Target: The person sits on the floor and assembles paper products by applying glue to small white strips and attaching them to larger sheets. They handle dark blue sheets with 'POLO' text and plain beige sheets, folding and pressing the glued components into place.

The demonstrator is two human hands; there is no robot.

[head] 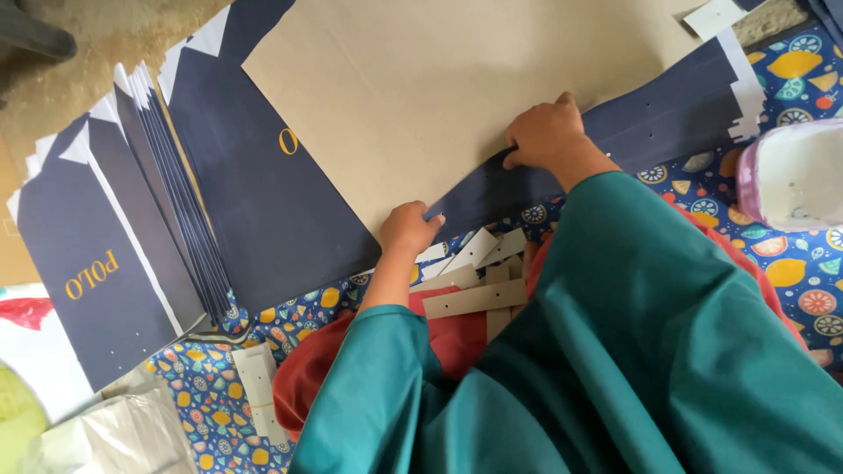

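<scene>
Fingers of both hands press a navy flap [562,167] folded over the large tan cardboard sheet [439,79]: right hand [546,133] flat on its fold, left hand [407,228] curled at its lower end. Small grey card strips [474,298] lie just below the left hand.

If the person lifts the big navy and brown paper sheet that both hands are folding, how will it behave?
The paper sheet looks thin and wide, so it would probably sag if lifted by one edge. Its navy flap bends under the left hand and right hand, suggesting it creases easily. Lying flat, it seems light and may slide on the patterned mat.
</scene>
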